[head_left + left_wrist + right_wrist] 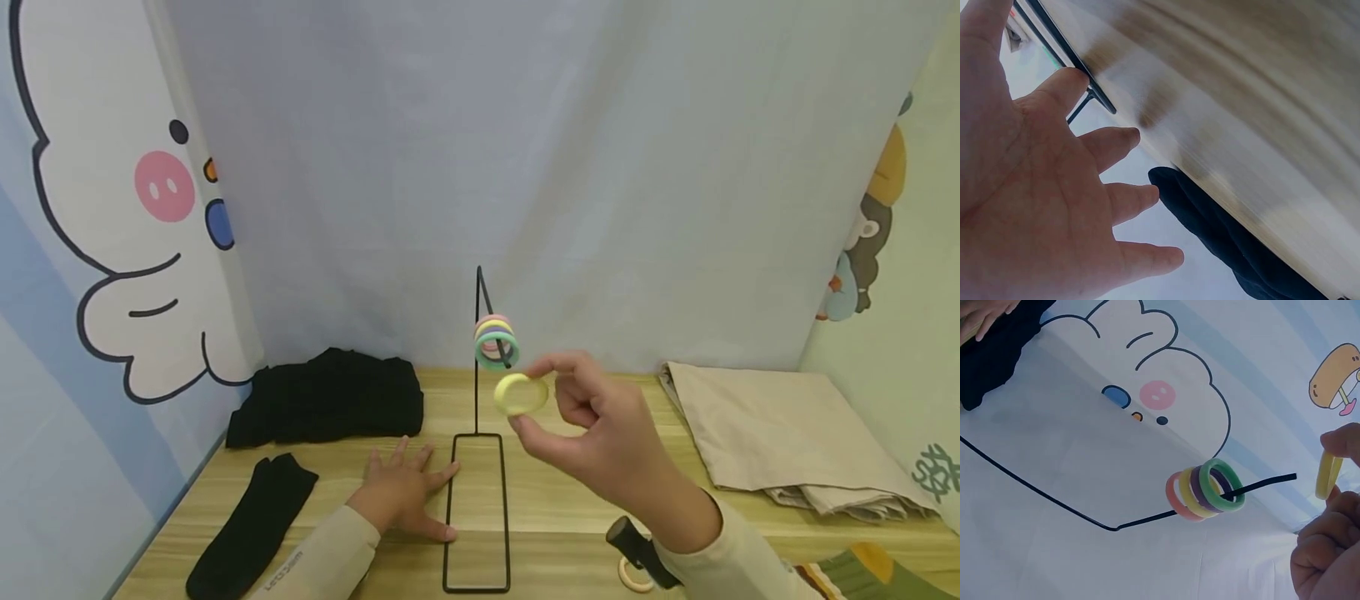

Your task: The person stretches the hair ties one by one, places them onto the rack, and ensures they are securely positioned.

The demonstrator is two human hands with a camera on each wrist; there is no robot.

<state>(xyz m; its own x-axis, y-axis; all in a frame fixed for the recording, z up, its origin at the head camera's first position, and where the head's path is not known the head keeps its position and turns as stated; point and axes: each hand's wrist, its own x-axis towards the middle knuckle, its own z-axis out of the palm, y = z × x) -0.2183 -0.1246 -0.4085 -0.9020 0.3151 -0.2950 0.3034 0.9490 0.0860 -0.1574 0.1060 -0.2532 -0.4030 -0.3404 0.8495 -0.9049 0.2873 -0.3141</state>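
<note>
Nearest to me, my right hand (600,433) is raised above the near middle of the wooden table (555,500), pinching a yellow ring (521,394) between thumb and forefinger, the other fingers curled behind. In the right wrist view the same ring (1327,475) stands edge-on in the fingertips (1342,441), just beyond the free tip of the black wire hook (1266,483) and not touching it.

On that hook sit four stacked rings (496,342), green towards the tip, then purple, yellow and pink, pressed side by side. The held ring hangs just below and to the right of them. The hook belongs to a wire stand (477,367) whose long rectangular base (477,517) lies flat on the table, running from near to far.

My left hand (403,492) lies palm down on the wood with fingers spread, holding nothing, its fingertips touching the left rail of the base.

Further left, a black sock (251,525) lies near the edge, and a heap of black cloth (330,398) sits at the far left. A folded beige cloth (780,433) lies at the far right. Under my right forearm I see a wooden ring (633,575).
</note>
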